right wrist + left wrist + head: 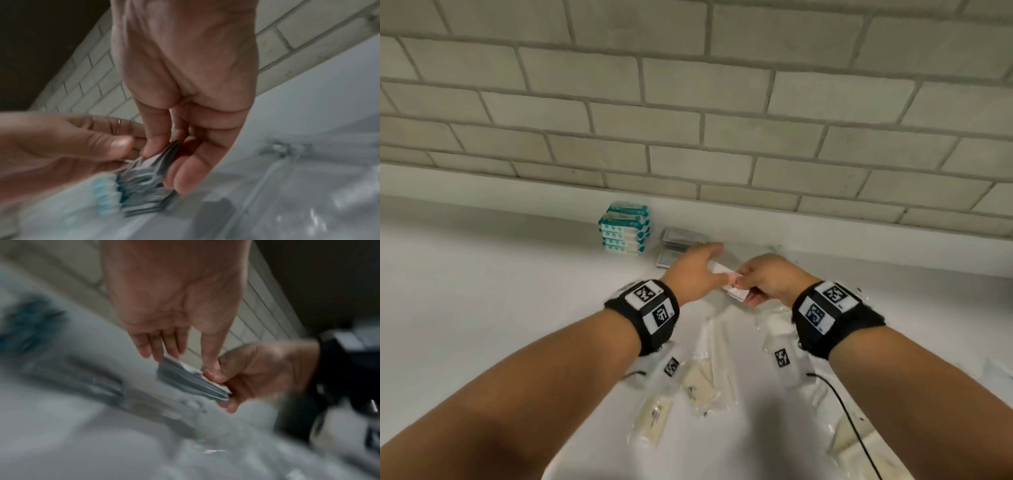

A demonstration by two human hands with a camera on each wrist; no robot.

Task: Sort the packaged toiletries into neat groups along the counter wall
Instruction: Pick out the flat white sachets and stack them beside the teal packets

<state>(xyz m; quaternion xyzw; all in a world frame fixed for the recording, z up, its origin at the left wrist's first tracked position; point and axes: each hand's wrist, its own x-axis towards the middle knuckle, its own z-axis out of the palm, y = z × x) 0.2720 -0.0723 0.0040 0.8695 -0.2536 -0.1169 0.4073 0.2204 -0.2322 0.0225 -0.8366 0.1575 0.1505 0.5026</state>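
Observation:
Both hands meet above the white counter (482, 274) near the wall. Between them is a thin stack of flat grey-and-white sachets (736, 291). My right hand (756, 284) pinches one end of the stack (162, 155) between thumb and fingers. My left hand (702, 270) has its thumb on top and its fingers along the far edge of the stack (185, 381). More grey sachets (681, 240) lie against the wall, beside a pile of teal-and-white packs (625, 228).
Several clear-wrapped items lie scattered on the counter below my wrists (705, 377), (654, 418), (859, 442). A black cable (852, 421) runs from the right wristband. The pale brick wall (688, 137) closes off the back.

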